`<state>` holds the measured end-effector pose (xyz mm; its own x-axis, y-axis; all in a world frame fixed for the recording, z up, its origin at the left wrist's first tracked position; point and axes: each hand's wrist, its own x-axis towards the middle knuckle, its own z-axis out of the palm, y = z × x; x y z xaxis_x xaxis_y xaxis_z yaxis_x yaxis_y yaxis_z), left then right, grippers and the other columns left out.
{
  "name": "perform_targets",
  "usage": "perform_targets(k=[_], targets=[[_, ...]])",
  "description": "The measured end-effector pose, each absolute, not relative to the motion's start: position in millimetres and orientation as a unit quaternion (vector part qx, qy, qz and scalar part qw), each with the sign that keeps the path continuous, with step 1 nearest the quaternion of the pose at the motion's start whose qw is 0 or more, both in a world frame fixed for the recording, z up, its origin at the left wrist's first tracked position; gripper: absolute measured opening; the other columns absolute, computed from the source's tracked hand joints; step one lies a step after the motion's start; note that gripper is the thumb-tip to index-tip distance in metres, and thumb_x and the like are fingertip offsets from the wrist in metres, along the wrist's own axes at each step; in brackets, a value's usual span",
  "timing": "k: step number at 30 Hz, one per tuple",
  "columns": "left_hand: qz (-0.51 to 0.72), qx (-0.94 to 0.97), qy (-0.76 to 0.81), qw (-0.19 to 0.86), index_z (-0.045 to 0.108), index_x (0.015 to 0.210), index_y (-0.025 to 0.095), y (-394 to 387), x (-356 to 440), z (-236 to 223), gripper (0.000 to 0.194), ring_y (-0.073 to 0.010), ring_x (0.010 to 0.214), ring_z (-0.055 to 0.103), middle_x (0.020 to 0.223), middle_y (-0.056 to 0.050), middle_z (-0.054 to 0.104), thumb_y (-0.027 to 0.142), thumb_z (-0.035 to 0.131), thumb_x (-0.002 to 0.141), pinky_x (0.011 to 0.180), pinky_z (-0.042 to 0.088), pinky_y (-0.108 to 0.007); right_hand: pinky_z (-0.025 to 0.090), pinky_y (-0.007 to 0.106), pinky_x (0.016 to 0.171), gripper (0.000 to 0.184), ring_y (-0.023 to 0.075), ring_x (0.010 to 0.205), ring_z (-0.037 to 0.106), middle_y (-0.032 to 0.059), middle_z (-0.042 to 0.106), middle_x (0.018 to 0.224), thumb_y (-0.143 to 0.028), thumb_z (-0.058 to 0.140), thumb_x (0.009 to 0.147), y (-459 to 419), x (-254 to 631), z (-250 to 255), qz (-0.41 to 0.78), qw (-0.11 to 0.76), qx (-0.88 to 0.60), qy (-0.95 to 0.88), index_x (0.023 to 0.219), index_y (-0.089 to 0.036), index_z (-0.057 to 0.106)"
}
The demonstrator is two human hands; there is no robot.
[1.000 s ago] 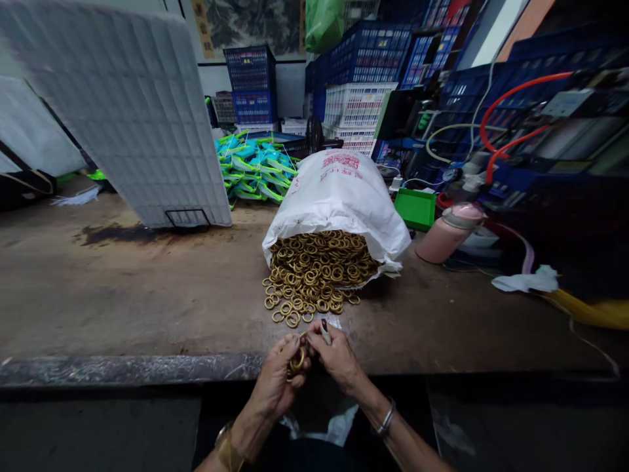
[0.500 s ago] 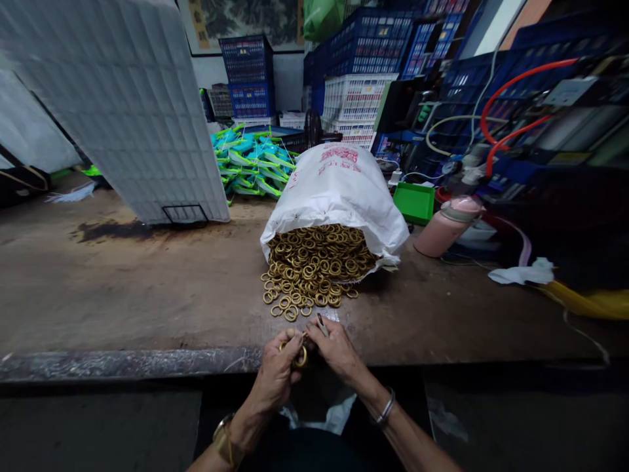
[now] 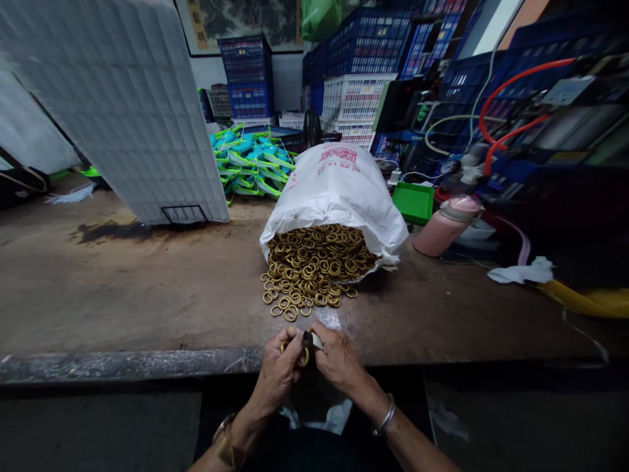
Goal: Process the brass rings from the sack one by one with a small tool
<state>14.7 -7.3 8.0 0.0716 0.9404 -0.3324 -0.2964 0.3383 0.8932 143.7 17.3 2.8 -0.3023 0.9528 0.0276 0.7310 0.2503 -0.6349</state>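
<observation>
My left hand [image 3: 275, 370] is closed on brass-coloured rings [image 3: 305, 357], pinched between thumb and fingers just over the table's front edge. Close beside it, my right hand [image 3: 340, 360] grips a small pale tool [image 3: 317, 341] whose dark end meets the left fingertips at the rings. The exact kind of tool is too small to make out. Beyond both hands, a heap of loose rings [image 3: 307, 278] spills from the mouth of a white woven sack [image 3: 339, 190] lying on its side.
The wooden table [image 3: 147, 288] has a worn front edge. A tall pale ribbed panel [image 3: 147, 118] stands left, near blue-and-green items [image 3: 255, 160]. To the right are a green tray [image 3: 413, 203], a pink bottle [image 3: 445, 226] and red hoses [image 3: 515, 72]. Stacked crates [image 3: 363, 98] stand behind.
My right hand has turned the tool from pointing upward to lying toward the left hand, its dark end now at the rings. My left hand stays nearly in place.
</observation>
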Motion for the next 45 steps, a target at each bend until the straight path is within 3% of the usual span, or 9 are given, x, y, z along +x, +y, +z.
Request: perform_targets(k=[11, 18, 22, 36, 45], targets=[[0.467, 0.368, 0.487, 0.64, 0.05, 0.066, 0.017, -11, 14, 23, 0.031, -0.0037, 0.035, 0.033, 0.045, 0.006, 0.045, 0.045, 0.062, 0.068, 0.035, 0.023, -0.016, 0.024, 0.021, 0.052, 0.023, 0.0128, 0.056, 0.048, -0.0012, 0.054, 0.06, -0.005, 0.038, 0.066, 24, 151, -5, 0.248, 0.156, -0.582, -0.759, 0.077, -0.021, 0.05], [0.471, 0.371, 0.473, 0.645, 0.049, 0.073, 0.018, -10, 14, 15, 0.028, -0.0039, 0.037, 0.033, 0.049, 0.006, 0.045, 0.045, 0.057, 0.073, 0.035, 0.024, -0.015, 0.029, 0.021, 0.055, 0.022, 0.0128, 0.058, 0.048, -0.001, 0.054, 0.063, -0.005, 0.036, 0.065, 22, 155, 5, 0.259, 0.22, -0.583, -0.738, 0.076, -0.021, 0.047], [0.473, 0.374, 0.481, 0.637, 0.049, 0.073, 0.018, -10, 14, 10, 0.027, -0.004, 0.038, 0.033, 0.05, 0.006, 0.046, 0.044, 0.056, 0.074, 0.035, 0.025, -0.014, 0.026, 0.021, 0.054, 0.027, 0.0127, 0.057, 0.047, -0.0022, 0.052, 0.06, -0.003, 0.037, 0.06, 16, 151, 14, 0.254, 0.196, -0.547, -0.773, 0.076, -0.021, 0.048], [0.446, 0.425, 0.485, 0.621, 0.048, 0.073, 0.016, -14, 10, 12, 0.028, -0.0035, 0.039, 0.033, 0.051, 0.007, 0.043, 0.043, 0.053, 0.077, 0.037, 0.025, -0.015, 0.023, 0.022, 0.052, 0.019, 0.0108, 0.056, 0.045, -0.0005, 0.055, 0.063, -0.007, 0.037, 0.071, 13, 151, 18, 0.29, 0.14, -0.518, -0.793, 0.076, -0.018, 0.05], [0.348, 0.328, 0.384, 0.79, 0.05, 0.072, 0.016, -41, 10, 6, 0.027, -0.0035, 0.036, 0.03, 0.047, 0.005, 0.044, 0.042, 0.059, 0.073, 0.033, 0.02, -0.015, 0.026, 0.025, 0.055, 0.026, 0.0153, 0.065, 0.056, 0.0057, 0.064, 0.074, -0.007, 0.039, 0.074, 45, 187, -1, 0.133, 0.053, -0.701, -0.699, 0.095, -0.017, 0.052]])
